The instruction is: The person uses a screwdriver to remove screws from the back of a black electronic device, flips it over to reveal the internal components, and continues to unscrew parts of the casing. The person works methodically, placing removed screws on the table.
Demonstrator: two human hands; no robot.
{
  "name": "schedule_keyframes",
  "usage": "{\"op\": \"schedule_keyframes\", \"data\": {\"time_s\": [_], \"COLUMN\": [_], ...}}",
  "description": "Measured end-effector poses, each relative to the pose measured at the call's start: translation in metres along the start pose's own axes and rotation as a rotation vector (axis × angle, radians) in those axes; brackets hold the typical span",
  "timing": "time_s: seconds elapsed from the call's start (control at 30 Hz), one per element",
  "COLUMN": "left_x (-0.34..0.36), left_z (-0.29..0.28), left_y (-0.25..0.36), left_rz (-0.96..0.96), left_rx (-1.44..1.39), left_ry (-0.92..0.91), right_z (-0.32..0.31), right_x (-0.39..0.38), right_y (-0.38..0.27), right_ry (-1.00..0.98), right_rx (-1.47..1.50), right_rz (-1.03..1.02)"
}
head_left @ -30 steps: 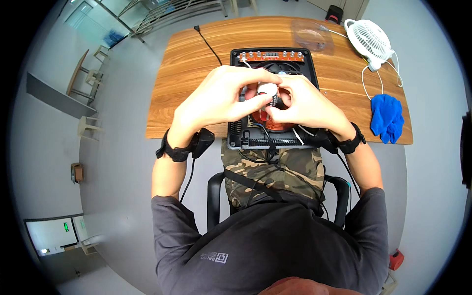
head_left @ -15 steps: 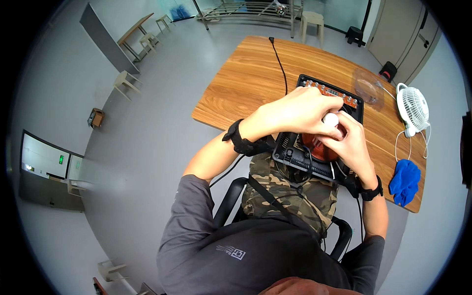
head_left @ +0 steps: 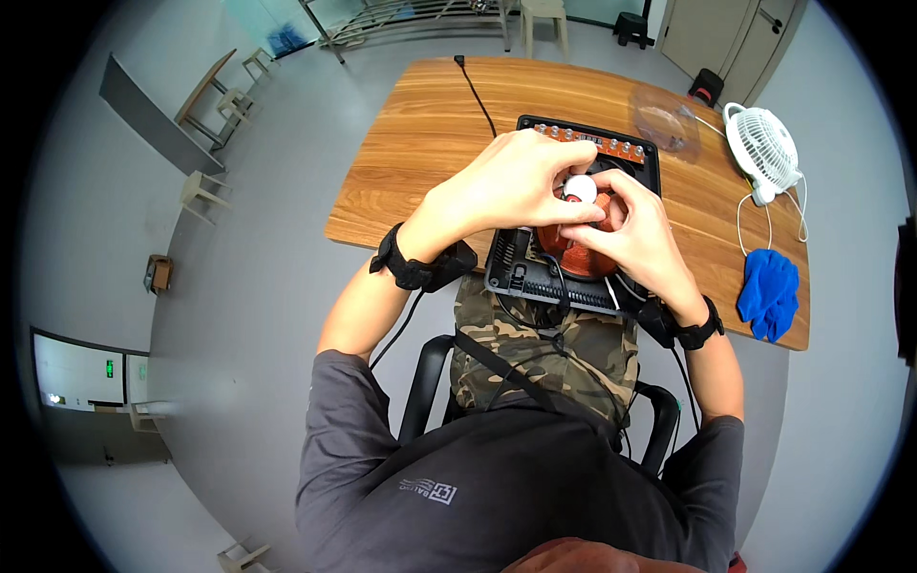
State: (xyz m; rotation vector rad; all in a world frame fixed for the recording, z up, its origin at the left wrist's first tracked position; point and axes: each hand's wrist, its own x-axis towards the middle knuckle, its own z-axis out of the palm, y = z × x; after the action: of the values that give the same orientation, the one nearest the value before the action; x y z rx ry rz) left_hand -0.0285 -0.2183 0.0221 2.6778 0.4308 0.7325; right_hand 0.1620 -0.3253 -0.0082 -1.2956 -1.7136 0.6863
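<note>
On my head feed, both hands meet over an opened black casing that sits at the near edge of the desk [head_left: 411,143], to the right of its middle. I have the left hand [head_left: 521,181] reaching in with its grip clamped on a small white-topped piece [head_left: 580,187], the thumb at its near side and the index finger at its far side. The right hand [head_left: 642,239] curls around that piece from the right, with the thumb and index finger apart; I cannot tell whether this grip bears on it. I read the piece as being above the copper-red coil [head_left: 581,262] in the black casing [head_left: 544,288], though the fingers hide its lower end.

An orange circuit board [head_left: 590,140] lies along the casing's far end. A black cable [head_left: 478,98] runs from there toward the desk's far edge, its plug [head_left: 459,61] near the far left corner. I see a clear plastic piece [head_left: 666,122] near the far edge on the right, then a white fan [head_left: 764,148] at the far right corner. A blue cloth [head_left: 769,294] lies crumpled by the near right corner. Each wrist wears a black band [head_left: 411,270].
</note>
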Motion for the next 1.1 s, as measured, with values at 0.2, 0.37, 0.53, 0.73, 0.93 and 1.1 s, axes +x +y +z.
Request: {"op": "schedule_keyframes", "data": {"time_s": [0.2, 0.37, 0.53, 0.73, 0.93, 1.1], "left_x": [0.003, 0.0, 0.002, 0.0, -0.004, -0.002], "left_z": [0.0, -0.001, 0.01, 0.0, -0.003, 0.002], "left_y": [0.007, 0.004, 0.0, -0.003, -0.001, -0.001], "left_rz": [0.017, 0.036, 0.018, 0.041, 0.043, 0.02], "left_rx": [0.061, -0.006, 0.071, -0.044, -0.099, 0.001], "left_ry": [0.013, -0.032, 0.044, 0.013, -0.039, 0.037], "right_z": [-0.004, -0.002, 0.007, 0.001, -0.002, 0.003], "right_x": [0.0, -0.002, 0.001, 0.004, 0.003, 0.004], "right_y": [0.006, 0.004, 0.012, 0.013, 0.009, 0.003], "right_ry": [-0.063, -0.087, 0.009, -0.02, -0.134, -0.037], "right_rx": [-0.061, -0.065, -0.075, -0.116, -0.04, -0.14], "right_rz": [-0.008, -0.007, -0.036, -0.04, 0.002, -0.036]}}
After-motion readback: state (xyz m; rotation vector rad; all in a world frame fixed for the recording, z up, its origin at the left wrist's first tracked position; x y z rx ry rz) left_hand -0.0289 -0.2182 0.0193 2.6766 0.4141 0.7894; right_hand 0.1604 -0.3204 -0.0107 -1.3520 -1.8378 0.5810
